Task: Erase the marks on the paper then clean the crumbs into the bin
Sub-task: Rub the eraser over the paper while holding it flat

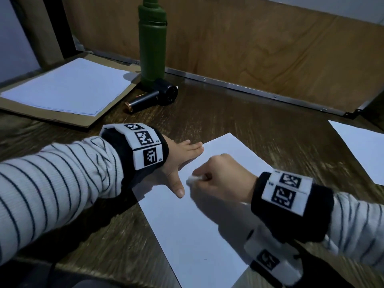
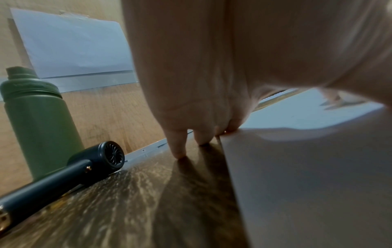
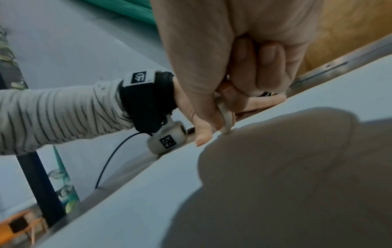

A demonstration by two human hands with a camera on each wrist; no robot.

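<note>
Left hand (image 1: 180, 156) lies flat with fingers straight, pressing the left edge of the paper (image 1: 199, 221) on the table (image 1: 259, 121). Right hand (image 1: 223, 176), fingers curled, pinches a white eraser (image 1: 194, 179), its tip touching the sheet.

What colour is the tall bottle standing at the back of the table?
Dark green bottle, clearest in the head view.

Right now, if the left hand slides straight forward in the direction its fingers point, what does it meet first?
The left hand lies flat, its fingers pointing toward the far right of the table. That line looks free of objects up to the metal strip at the wooden back panel, though depth is uncertain. The green bottle stands off to the left.
</note>
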